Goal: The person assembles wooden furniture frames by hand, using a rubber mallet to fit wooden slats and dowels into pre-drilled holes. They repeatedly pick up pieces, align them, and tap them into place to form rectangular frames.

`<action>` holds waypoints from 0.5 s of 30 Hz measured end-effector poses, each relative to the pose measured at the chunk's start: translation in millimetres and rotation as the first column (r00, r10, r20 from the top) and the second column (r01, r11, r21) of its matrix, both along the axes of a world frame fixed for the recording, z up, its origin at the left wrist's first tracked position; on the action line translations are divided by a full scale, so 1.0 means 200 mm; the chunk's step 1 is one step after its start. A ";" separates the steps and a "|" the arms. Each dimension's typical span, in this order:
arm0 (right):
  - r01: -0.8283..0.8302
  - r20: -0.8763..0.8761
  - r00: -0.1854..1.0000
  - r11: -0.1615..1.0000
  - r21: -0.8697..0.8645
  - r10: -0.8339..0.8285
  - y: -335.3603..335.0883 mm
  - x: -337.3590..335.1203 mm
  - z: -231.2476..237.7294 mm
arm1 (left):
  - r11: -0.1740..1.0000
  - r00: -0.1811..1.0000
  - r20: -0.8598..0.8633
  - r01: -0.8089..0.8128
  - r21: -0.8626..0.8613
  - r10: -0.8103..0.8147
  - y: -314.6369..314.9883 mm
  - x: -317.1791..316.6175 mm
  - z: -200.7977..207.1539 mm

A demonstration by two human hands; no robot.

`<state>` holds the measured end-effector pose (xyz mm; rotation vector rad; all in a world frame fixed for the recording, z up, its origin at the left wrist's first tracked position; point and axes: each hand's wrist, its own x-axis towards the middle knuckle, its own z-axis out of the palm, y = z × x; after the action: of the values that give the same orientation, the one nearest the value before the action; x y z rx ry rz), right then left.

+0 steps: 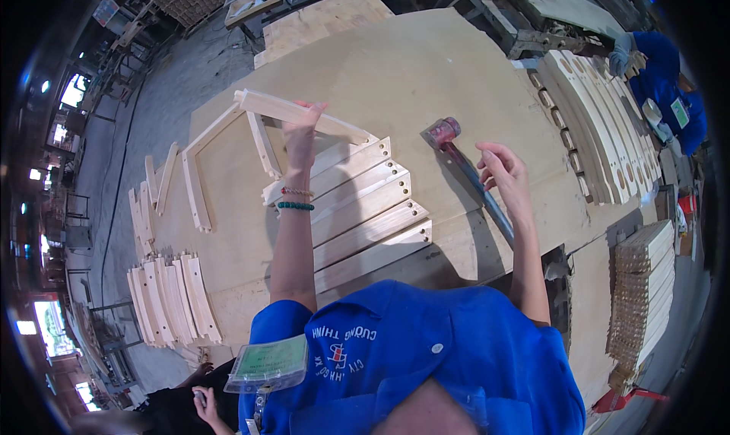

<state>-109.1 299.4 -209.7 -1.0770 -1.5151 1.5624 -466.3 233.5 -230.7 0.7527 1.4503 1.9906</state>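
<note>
Clasped in the left hand (301, 131), closed around it partway along: a pale wooden bar (266, 106), slanting above the left part of the tabletop (395, 62), with its right end by the top of a row of flat slats (365, 207). Apparently nothing in the right hand (508, 178), loosely open with half-curled fingers beside the mallet (466, 167), seemingly apart from its handle. Judging by the slim section and bare wood, likely light, stiff and dry to the touch, with little risk of slipping; probably tough in the middle but easy to dent along the edges or chip at the narrowed left end. Best taken hold of near the middle, for balance, and across the long faces; likely to dip or twist in a grip close to either end. Hard to make out: any joint between bar and thin leg (262, 146) below, perhaps fixed together, perhaps only overlapping in this view. Hidden from above: much of the bar's underside and the left palm. Partly covered by the left forearm and dimmed by shadow: the slats, with the nearest of the tabletop lost behind the blue shirt (411, 321).
</note>
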 end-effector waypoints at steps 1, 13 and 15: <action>0.010 0.004 1.000 1.000 -0.016 -0.010 -0.01 0.03 -0.02 | 0.999 1.000 -0.009 -0.007 -0.033 0.007 0.00 -0.01 -0.02; -0.170 0.541 0.833 0.878 0.448 -0.116 0.02 0.06 -0.28 | 0.980 0.852 -0.523 -0.073 -0.187 -0.036 0.12 0.12 -0.06; -0.336 0.742 0.633 0.785 0.520 -0.221 0.02 0.02 -0.38 | 0.950 0.831 -0.554 -0.127 -0.284 -0.055 0.16 0.17 -0.03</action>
<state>-105.0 304.1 -286.2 -1.3547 -2.4365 0.4341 -431.6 265.6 -235.9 1.2338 2.0636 1.5632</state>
